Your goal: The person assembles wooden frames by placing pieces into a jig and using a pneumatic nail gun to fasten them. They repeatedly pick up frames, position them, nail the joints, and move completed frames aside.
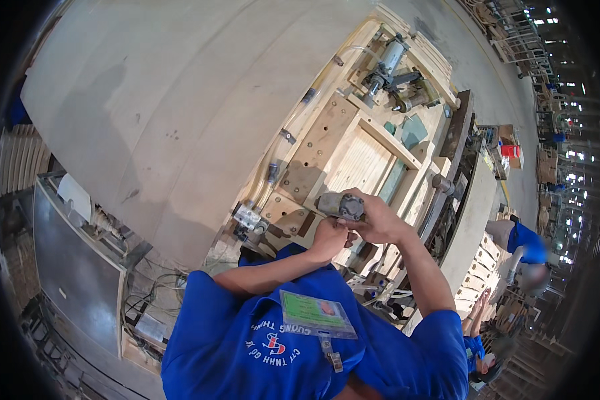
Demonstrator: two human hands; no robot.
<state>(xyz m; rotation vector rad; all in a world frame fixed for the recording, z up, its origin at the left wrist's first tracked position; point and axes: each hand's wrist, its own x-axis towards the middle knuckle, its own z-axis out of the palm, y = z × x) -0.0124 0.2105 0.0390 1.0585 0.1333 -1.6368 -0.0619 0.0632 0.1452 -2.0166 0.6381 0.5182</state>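
Note:
A grey and dull-yellow power tool [340, 206] with a rounded body and a bolted end cap is in my right hand [380, 220], whose fingers wrap round its grip. Just below the tool, close to its underside, my left hand [329, 240] has its fingers closed. What they pinch, if anything, is hidden. Both hands are over the near end of a wooden jig [321, 137]. Inside the jig lies a pale slatted wood panel [360, 163] within a light frame. A dark brown block [306, 225] sits left of my left hand.
Air cylinders [388, 63] and a clamp [417, 97] are mounted at the jig's far end, and a small metal valve [249, 217] at its near left. A dark steel beam [457, 133] runs along the right. Two co-workers [527, 243] are at the right, beside wooden parts [483, 267].

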